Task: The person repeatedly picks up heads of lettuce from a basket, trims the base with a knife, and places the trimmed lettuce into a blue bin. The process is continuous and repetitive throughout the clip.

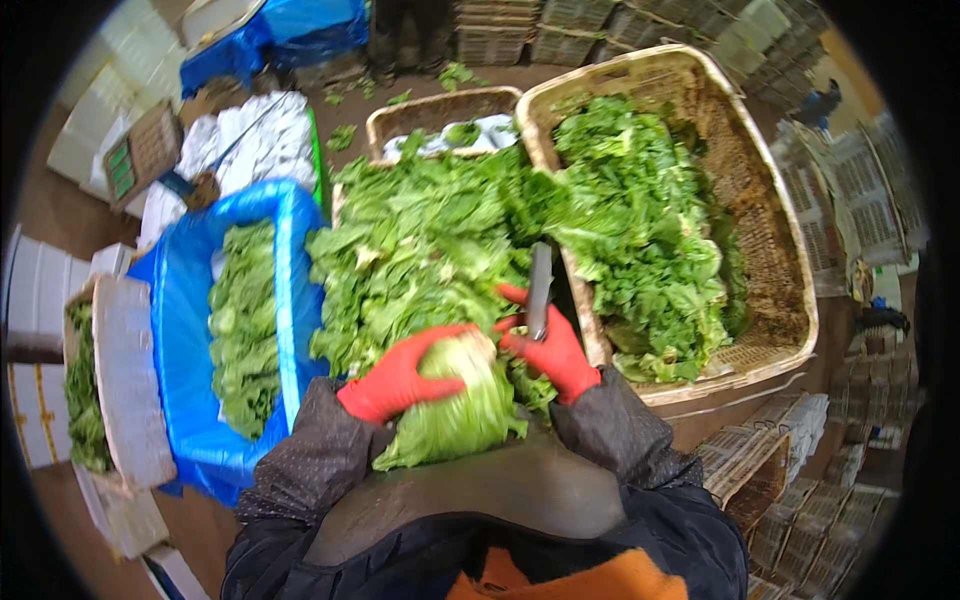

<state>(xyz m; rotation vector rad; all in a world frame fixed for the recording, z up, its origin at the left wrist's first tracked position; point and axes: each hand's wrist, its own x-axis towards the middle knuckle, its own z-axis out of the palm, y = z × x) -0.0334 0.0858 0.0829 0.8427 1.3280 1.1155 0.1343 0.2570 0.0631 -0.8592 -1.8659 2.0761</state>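
Note:
My left hand [405, 375], in a red glove, grips a head of lettuce [461, 420] around its pale stem end. The leafy end of this head points towards my dark apron [465, 499]. In my right hand [555, 352], also red-gloved, is a knife [538, 289] with a broad blade pointing up and away from me. The blade stands apart from the held head. Just beyond both hands spreads a heap of loose green lettuce leaves [420, 255], which hides most of whatever holds it.
On the right a large dirty plastic crate [772, 225] holds more leaves. To the left stands a container lined with blue plastic [176, 315], with lettuce inside. A foam box [135, 390] stands beyond it, near a weighing scale [139, 161]. A smaller crate [442, 101] lies behind the heap.

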